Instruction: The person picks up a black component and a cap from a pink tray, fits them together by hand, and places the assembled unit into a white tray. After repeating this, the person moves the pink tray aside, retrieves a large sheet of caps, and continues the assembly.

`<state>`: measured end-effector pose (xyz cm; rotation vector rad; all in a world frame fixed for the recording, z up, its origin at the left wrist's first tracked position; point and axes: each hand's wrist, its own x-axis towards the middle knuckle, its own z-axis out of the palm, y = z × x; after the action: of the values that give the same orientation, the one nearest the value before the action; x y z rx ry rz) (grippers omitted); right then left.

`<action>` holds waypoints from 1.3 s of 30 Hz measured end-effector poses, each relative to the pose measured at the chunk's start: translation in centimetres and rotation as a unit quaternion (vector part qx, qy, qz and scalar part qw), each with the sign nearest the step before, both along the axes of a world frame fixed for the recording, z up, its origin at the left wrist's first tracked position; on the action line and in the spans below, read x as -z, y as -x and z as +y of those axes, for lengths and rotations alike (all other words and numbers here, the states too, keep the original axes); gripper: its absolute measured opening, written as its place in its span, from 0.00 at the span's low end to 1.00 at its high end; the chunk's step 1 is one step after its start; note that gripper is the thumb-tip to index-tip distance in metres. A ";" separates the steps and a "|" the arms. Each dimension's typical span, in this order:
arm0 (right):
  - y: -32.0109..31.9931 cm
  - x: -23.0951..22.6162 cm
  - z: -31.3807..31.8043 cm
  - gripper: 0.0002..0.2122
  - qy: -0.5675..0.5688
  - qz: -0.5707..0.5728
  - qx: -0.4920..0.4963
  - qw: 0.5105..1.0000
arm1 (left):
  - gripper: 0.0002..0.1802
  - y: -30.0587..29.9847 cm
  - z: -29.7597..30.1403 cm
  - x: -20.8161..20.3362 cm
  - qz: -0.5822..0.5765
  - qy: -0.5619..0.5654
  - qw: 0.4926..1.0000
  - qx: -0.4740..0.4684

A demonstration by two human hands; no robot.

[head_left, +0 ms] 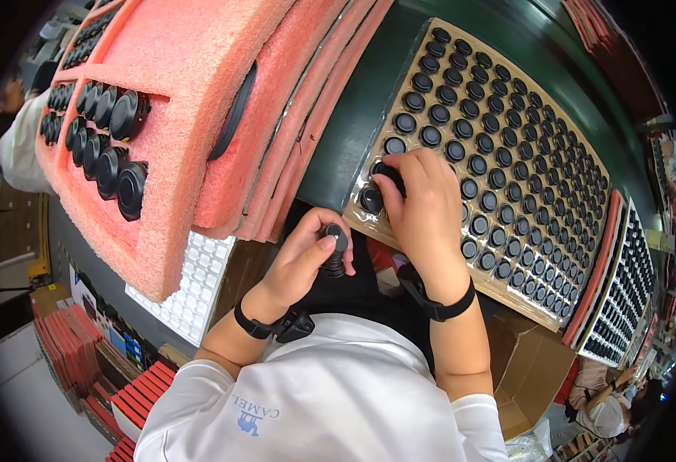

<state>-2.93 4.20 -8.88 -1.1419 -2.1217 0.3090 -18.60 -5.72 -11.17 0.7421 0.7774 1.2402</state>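
Note:
My left hand (298,254) is closed around a short stack of round black parts (336,240), held upright in front of my body, with a flat disc on top and ridged edges below. My right hand (430,204) reaches over the near left corner of a clear plastic tray (370,225) on a brown sheet. Thumb and fingertips pinch a round black part (389,174) there, partly hidden by the fingers. Just nearer me sits another round black part (370,200) in its pocket. Rows of the same parts fill the visible pockets.
Pink foam trays (188,54) stand stacked at the left, the top one holding larger black round pieces (128,115). A white pocketed tray (199,281) lies below them. Another filled white tray (619,285) is at the right, beside a cardboard box (534,377). Other people are at both sides.

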 end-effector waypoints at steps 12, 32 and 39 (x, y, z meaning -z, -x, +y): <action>-2.4 -2.2 -4.0 0.10 0.186 0.179 -0.079 0.963 | 0.19 -0.2 0.4 -1.6 0.089 -0.001 0.996 0.023; -9.3 -1.8 -8.5 0.16 0.446 0.639 -0.163 0.605 | 0.21 -7.0 1.0 -5.2 -0.027 0.055 0.982 0.178; -10.5 -1.5 -8.7 0.16 0.441 0.657 -0.196 0.579 | 0.31 -9.0 0.9 -5.5 0.047 0.015 0.989 0.142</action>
<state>7.61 -4.54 -7.36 -0.4071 -0.6675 1.8861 -9.61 -4.83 -5.71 0.8598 0.7371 0.9415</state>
